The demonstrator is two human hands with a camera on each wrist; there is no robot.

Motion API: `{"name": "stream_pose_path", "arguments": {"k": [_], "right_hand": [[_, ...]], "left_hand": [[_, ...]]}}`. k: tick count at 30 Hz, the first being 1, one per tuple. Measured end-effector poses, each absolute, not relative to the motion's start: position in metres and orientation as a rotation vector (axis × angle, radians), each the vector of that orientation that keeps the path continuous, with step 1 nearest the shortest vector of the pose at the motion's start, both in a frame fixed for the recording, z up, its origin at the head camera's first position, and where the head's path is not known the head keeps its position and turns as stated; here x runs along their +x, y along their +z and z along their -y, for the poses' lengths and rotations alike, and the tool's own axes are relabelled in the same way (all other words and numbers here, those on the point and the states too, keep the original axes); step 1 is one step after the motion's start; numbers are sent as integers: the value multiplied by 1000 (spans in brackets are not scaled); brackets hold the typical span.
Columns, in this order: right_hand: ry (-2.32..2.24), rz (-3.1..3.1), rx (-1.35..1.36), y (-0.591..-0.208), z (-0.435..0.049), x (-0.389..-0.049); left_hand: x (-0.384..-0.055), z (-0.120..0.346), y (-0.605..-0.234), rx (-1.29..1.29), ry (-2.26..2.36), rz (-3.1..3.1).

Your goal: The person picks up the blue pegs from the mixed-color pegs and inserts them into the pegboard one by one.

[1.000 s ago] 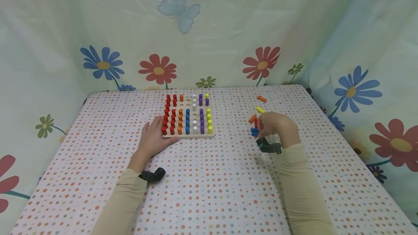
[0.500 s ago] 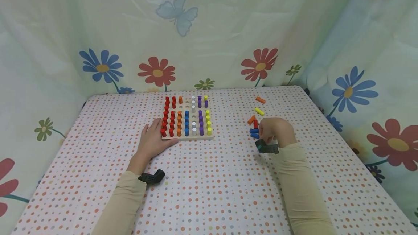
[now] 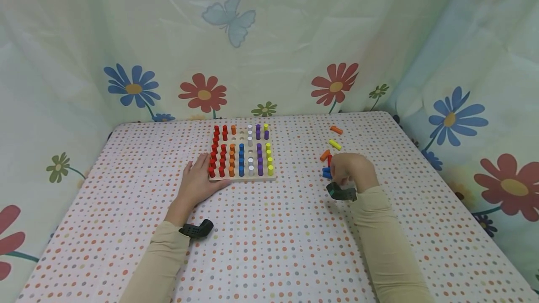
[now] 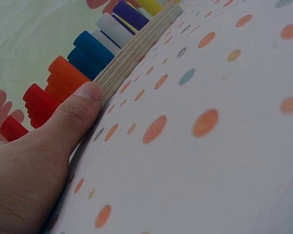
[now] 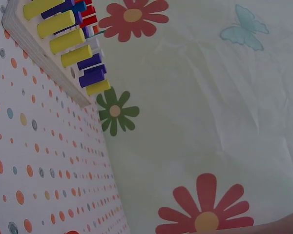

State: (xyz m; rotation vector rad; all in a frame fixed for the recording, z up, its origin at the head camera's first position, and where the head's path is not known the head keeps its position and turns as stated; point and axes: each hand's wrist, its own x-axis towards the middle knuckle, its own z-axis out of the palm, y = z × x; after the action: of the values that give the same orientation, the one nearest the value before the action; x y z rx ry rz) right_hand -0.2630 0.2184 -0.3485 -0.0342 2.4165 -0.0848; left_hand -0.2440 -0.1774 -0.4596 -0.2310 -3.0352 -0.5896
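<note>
Left fingers (image 3: 199,161): spread; easing off could let the pegboard (image 3: 263,178) slide.
Right fingers (image 3: 339,167): curled, pinch hidden; nudging could roll blue pegs (image 3: 326,173).

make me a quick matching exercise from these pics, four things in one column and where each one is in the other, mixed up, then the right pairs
Things
1. left hand
2. right hand
3. loose yellow peg
4. white pegs

Places
A. lying on the dotted cloth, apart from the other pegs
B. standing in the board, between the blue column and the purple column
C. next to the loose blue pegs
D. at the board's near left corner, thumb along its edge

Right pairs: 1-D, 2-C, 3-A, 4-B
</note>
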Motion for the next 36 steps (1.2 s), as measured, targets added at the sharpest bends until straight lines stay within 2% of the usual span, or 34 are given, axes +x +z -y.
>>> {"name": "stream_pose_path", "arguments": {"k": [15,36], "right_hand": [[-275,-2599,-302,-339,-205,-263],[-487,-2940,-287,-354,-183,-273]], "left_hand": [[-244,181,-458,-243,-571,3036],[-243,179,-458,-239,-581,3042]]}}
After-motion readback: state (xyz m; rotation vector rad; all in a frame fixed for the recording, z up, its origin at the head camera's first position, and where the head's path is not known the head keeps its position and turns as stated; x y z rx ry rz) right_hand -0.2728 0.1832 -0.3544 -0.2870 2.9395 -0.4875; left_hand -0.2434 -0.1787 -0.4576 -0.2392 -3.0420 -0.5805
